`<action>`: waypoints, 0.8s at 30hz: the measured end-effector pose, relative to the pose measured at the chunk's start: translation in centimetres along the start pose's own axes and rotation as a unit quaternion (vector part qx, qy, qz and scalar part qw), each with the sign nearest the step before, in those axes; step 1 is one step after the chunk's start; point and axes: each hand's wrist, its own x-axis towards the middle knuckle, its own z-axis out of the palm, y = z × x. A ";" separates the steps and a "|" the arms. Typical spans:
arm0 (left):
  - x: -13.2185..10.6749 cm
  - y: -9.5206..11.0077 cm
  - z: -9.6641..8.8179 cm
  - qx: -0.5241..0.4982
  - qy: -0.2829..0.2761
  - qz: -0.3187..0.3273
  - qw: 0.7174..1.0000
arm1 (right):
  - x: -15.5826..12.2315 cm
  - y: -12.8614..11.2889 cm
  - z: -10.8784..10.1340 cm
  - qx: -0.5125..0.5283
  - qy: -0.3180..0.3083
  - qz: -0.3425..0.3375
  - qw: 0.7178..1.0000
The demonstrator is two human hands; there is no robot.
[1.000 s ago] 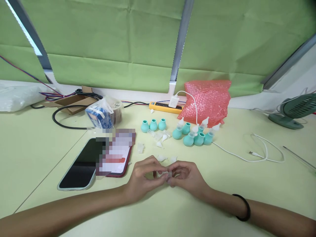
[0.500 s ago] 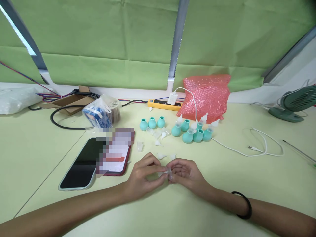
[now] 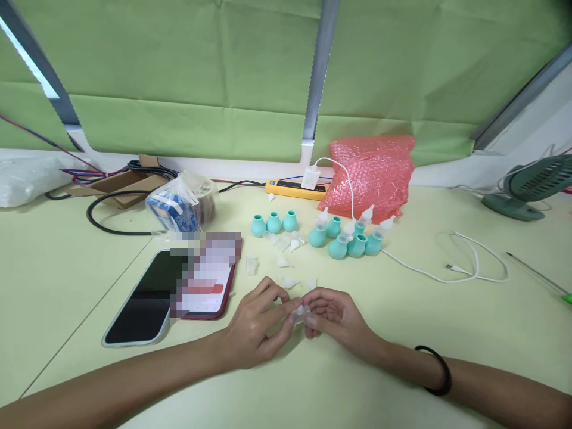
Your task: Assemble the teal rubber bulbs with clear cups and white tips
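Note:
Between my fingertips is a small clear plastic piece (image 3: 302, 314), partly covered by the fingers. My left hand (image 3: 261, 322) pinches it from the left, index finger on top. My right hand (image 3: 337, 316) grips its other side with thumb and index finger. Just beyond lie translucent pointed tips (image 3: 291, 282) and a loose clear plastic tube piece (image 3: 251, 266). Farther back stand three teal bulbs (image 3: 274, 222) with open necks. To their right is a cluster of teal bulbs (image 3: 338, 247), several with clear pieces and pointed tips fitted on top.
Two phones, one dark (image 3: 149, 298) and one with a lit screen (image 3: 208, 280), lie left of my hands. Behind are a wrapped blue packet (image 3: 174, 208), a yellow power strip (image 3: 290, 189) and pink bubble wrap (image 3: 370, 176). A white cable (image 3: 429, 279), screwdriver (image 3: 536, 274) and fan (image 3: 531, 185) are rightward.
The clear piece has turned slightly between my fingers, and my left index finger now lies over its top. The whole view has shifted a little; the other things stay put.

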 end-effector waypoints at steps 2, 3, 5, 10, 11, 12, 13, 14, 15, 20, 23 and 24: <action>-0.1 -0.1 -0.1 0.027 -0.019 0.008 0.999 | 0.0 0.0 0.0 0.001 0.002 -0.002 1.000; -0.1 -0.1 -0.2 0.040 -0.026 0.012 0.999 | 0.1 0.0 0.1 0.001 0.004 -0.003 1.000; -0.2 -0.2 -0.3 0.058 -0.031 0.023 0.998 | 0.1 0.0 0.1 0.001 0.009 -0.004 1.000; -0.1 -0.4 0.1 0.057 -0.014 0.042 0.997 | 0.2 0.0 0.1 0.007 0.005 -0.001 1.000; 0.0 -0.5 0.2 0.058 -0.016 0.033 0.998 | 0.2 0.0 0.1 0.008 0.007 0.001 1.000; 0.0 -0.6 0.3 0.061 -0.019 0.022 0.998 | 0.3 0.0 0.1 0.008 0.009 0.004 1.000; 0.1 -0.6 0.3 0.064 -0.022 0.011 0.998 | 0.3 0.0 0.1 0.008 0.012 0.007 1.000; 0.2 -0.6 0.4 0.065 -0.022 0.001 0.998 | 0.4 0.0 0.1 0.008 0.013 0.009 1.000; 0.3 -0.6 0.4 0.063 -0.020 -0.004 0.998 | 0.4 0.0 0.1 0.008 0.014 0.011 1.000; 0.5 -0.7 0.3 0.034 -0.008 -0.004 0.999 | 0.5 0.1 0.1 0.001 0.018 0.010 1.000; 0.4 -0.8 0.4 0.016 -0.001 0.002 1.000 | 0.5 0.1 0.1 -0.015 0.019 0.007 1.000; 0.4 -0.8 0.5 0.012 0.001 0.005 1.000 | 0.5 0.2 0.0 -0.021 0.018 0.006 1.000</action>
